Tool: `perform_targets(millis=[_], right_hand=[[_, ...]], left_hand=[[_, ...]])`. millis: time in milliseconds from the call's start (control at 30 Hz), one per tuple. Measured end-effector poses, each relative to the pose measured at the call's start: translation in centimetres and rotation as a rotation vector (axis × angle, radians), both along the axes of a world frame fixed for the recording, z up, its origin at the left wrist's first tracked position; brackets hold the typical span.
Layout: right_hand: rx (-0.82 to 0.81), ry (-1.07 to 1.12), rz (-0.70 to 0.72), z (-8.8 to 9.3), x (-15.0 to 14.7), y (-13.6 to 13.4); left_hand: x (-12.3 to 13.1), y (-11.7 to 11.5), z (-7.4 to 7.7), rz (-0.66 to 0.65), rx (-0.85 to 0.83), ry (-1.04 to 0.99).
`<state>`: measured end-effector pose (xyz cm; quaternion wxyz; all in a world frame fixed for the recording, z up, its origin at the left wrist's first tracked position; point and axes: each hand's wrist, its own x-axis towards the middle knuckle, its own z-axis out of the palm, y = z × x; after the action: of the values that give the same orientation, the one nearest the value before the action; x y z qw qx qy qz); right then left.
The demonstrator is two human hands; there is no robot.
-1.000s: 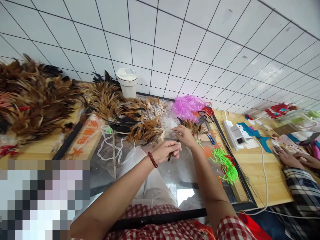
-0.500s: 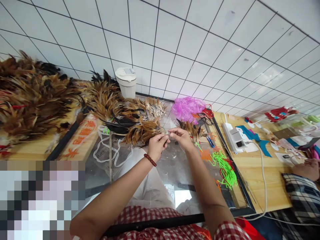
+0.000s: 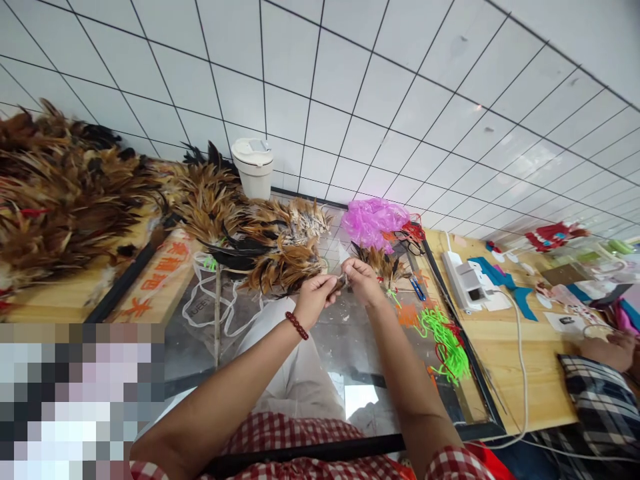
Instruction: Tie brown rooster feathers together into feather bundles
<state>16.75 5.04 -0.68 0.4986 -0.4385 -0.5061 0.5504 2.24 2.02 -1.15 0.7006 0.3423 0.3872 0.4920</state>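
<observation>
My left hand [image 3: 314,297], with a dark red bead bracelet at the wrist, and my right hand [image 3: 361,280] meet over the glass tabletop [image 3: 345,333]. Both are closed in a pinch on a small brown feather [image 3: 341,283] held between them. A heap of brown and black feathers [image 3: 270,247] lies just beyond my left hand. A smaller feather bunch [image 3: 384,261] sits beside my right hand.
A white lidded cup [image 3: 253,167] stands by the tiled wall. Pink plastic bag [image 3: 376,220], blue scissors [image 3: 416,288], green and red cords [image 3: 447,340], and a white power strip [image 3: 467,283] lie to the right. Another person's hand [image 3: 607,348] rests at far right. Large feather pile [image 3: 65,193] at left.
My left hand rose from lower on the glass to meet my right hand; both now pinch the feather closer together. The other person's hand drew back toward the right edge.
</observation>
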Motion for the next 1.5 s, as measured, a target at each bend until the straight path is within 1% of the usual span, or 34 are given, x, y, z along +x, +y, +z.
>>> perform_targets(millis=[67, 133, 200, 267, 367, 467, 600, 667, 800, 900, 967, 1067, 1133, 1233, 1300, 1400, 1433, 1500], right_hand=[[0.003, 0.019, -0.041, -0.2, 0.4, 0.2], [0.025, -0.017, -0.026, -0.1, 0.6, 0.3], [0.073, -0.09, 0.003, 0.2, 0.6, 0.2], [0.113, -0.162, 0.024, 0.5, 0.1, 0.0], [0.124, -0.187, 0.003, 0.9, -0.8, -0.3], [0.109, -0.135, -0.018, 0.9, -1.1, -0.4], [-0.029, 0.029, 0.094, 0.5, -0.5, -0.3], [-0.065, 0.043, 0.148, 0.4, -0.2, -0.4], [0.001, 0.03, 0.192, 0.5, -0.2, -0.6], [0.076, 0.007, 0.174, 0.6, -0.4, -0.5], [0.097, -0.006, 0.135, 0.6, -0.5, -0.4], [0.091, -0.022, 0.088, 0.6, -0.3, -0.4], [0.09, -0.056, 0.107, 0.7, -0.2, -0.4], [0.048, -0.085, 0.141, 0.7, -0.3, -0.3], [0.033, -0.093, 0.088, 0.6, -0.4, -0.3], [0.124, -0.137, -0.064, 0.5, -0.3, -0.1], [0.175, -0.159, -0.082, 0.6, -0.2, 0.0], [0.271, -0.22, -0.031, 0.8, 0.1, 0.0]], left_hand=[[0.1, 0.1, -0.2, 0.084, -0.012, -0.015], [0.1, 0.3, -0.3, 0.131, -0.003, -0.027], [0.2, 0.4, -0.4, 0.1, 0.024, -0.047], [0.2, 0.5, -0.4, 0.039, 0.046, -0.064], [0.2, 0.5, -0.3, -0.021, 0.041, -0.066], [0.3, 0.4, -0.3, -0.041, 0.013, -0.079], [0.2, 0.3, -0.2, -0.045, -0.044, -0.119], [0.1, 0.3, -0.2, -0.056, -0.033, -0.128], [0.0, 0.4, -0.4, -0.093, 0.019, -0.132], [0.0, 0.4, -0.6, -0.132, 0.02, -0.156], [0.1, 0.3, -0.7, -0.143, 0.019, -0.186], [0.3, 0.3, -0.8, -0.089, 0.04, -0.182], [0.4, 0.3, -0.9, -0.051, 0.057, -0.137], [0.5, 0.4, -1.2, -0.062, 0.081, -0.066], [0.4, 0.4, -1.2, -0.067, 0.078, -0.048], [0.3, 0.4, -0.9, -0.046, 0.023, -0.107], [0.2, 0.4, -0.7, -0.044, 0.0, -0.139], [0.1, 0.4, -0.4, -0.049, -0.043, -0.195]])
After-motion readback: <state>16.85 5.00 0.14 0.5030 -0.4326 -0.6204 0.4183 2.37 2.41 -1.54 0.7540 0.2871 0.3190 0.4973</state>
